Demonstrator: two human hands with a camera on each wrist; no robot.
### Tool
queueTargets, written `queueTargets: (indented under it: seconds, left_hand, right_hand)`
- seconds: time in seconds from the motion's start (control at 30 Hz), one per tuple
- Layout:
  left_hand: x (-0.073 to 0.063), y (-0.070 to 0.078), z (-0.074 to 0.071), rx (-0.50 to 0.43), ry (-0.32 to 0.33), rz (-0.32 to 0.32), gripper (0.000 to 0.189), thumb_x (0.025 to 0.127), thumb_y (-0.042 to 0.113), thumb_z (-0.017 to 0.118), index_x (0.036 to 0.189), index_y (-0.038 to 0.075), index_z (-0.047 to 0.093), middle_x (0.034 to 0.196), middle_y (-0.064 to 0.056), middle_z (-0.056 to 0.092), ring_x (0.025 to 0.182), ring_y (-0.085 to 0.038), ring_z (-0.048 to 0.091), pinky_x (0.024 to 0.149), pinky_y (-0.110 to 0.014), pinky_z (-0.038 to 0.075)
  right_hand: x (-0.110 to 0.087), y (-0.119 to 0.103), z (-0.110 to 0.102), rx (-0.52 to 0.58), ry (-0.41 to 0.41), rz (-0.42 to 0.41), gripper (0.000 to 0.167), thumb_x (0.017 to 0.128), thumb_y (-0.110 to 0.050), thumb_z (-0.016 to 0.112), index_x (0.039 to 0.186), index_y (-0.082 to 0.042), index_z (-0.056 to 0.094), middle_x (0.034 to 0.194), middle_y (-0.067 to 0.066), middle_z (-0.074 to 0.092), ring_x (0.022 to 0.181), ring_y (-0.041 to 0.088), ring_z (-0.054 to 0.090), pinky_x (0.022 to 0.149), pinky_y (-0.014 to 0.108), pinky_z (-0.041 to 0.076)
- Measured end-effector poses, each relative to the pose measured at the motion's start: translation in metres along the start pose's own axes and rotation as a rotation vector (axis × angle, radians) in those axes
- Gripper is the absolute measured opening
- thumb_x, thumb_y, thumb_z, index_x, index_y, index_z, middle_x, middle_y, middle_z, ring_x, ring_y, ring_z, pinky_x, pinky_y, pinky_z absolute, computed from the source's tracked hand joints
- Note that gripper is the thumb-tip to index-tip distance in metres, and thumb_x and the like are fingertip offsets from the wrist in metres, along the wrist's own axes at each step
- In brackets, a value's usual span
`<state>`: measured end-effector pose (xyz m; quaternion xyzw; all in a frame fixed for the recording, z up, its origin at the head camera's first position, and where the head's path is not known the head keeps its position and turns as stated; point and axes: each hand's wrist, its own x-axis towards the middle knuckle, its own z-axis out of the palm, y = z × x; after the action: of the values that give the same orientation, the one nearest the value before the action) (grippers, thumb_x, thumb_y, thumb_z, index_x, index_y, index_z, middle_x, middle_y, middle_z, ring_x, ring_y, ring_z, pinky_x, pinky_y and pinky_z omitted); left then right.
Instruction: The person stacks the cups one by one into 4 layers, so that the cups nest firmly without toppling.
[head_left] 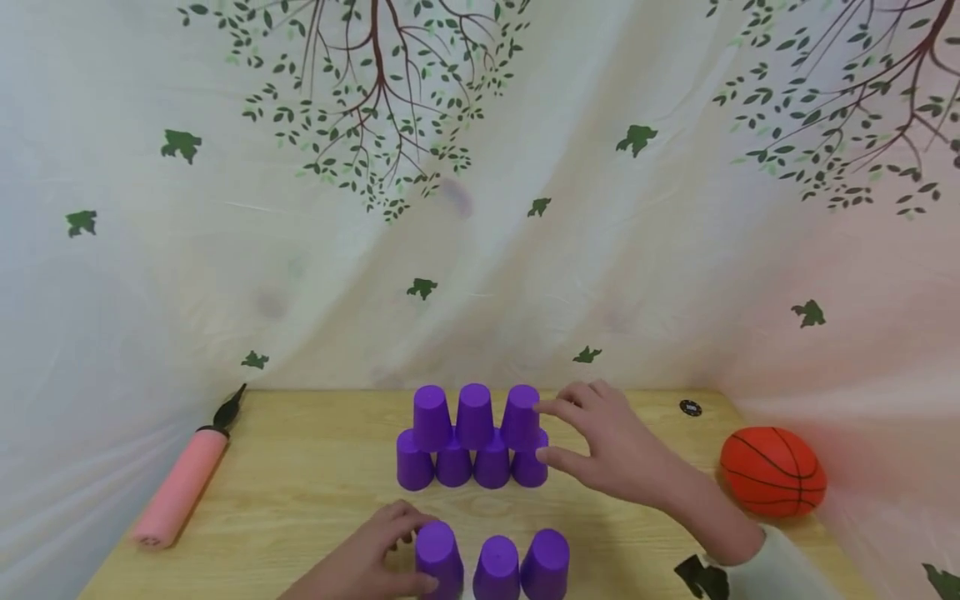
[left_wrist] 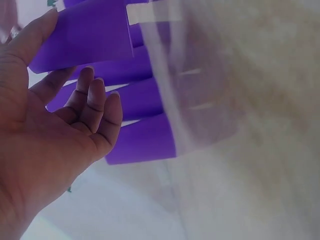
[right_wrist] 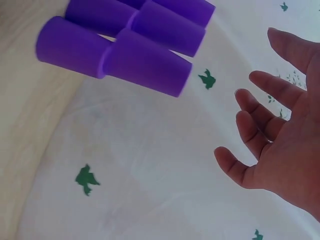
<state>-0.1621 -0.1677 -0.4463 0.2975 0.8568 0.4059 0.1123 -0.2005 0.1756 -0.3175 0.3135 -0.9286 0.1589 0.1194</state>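
Purple cups stand upside down in two tiers on the table. Several make up the bottom row, and three sit across them as the upper row. My right hand is beside the right end of the upper row, fingers spread; the right wrist view shows it apart from the end cup. Nearer to me, my left hand pinches the leftmost front cup between thumb and fingers. In the left wrist view the thumb lies along that cup. Two more cups are just right of it.
A pink hand pump with a black nozzle lies at the table's left. To the right are an orange toy basketball and a small black chip. A white curtain with printed branches hangs behind the wooden table.
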Motion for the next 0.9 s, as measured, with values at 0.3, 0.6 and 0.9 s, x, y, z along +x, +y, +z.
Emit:
queueTargets:
  seconds: [0.3, 0.6, 0.9]
  left_hand:
    - [0.002, 0.022, -0.031, 0.024, 0.054, -0.129, 0.042, 0.087, 0.053, 0.073, 0.125, 0.041, 0.060, 0.116, 0.008, 0.055, 0.105, -0.014, 0.051, 0.083, -0.030, 0.048]
    - [0.014, 0.044, -0.067, 0.153, 0.211, -0.044, 0.041, 0.086, 0.053, 0.073, 0.123, 0.040, 0.060, 0.109, 0.011, 0.054, 0.100, -0.012, 0.050, 0.082, -0.030, 0.046]
    - [0.033, 0.051, -0.094, 0.201, 0.285, -0.040, 0.044, 0.087, 0.049, 0.075, 0.124, 0.031, 0.062, 0.109, 0.007, 0.053, 0.101, -0.016, 0.049, 0.085, -0.036, 0.046]
  right_hand:
    - [-0.044, 0.009, 0.036, 0.113, -0.128, 0.054, 0.046, 0.090, -0.052, 0.070, 0.130, -0.031, 0.065, 0.107, -0.015, 0.054, 0.097, 0.008, 0.043, 0.080, 0.032, 0.038]
    - [-0.064, 0.014, 0.067, 0.281, -0.306, 0.114, 0.057, 0.085, -0.067, 0.066, 0.131, -0.033, 0.062, 0.112, -0.013, 0.053, 0.101, 0.008, 0.040, 0.080, 0.029, 0.037]
    - [-0.071, 0.015, 0.080, 0.288, -0.378, 0.176, 0.064, 0.080, -0.071, 0.067, 0.129, -0.031, 0.064, 0.120, -0.009, 0.056, 0.109, 0.012, 0.043, 0.086, 0.037, 0.043]
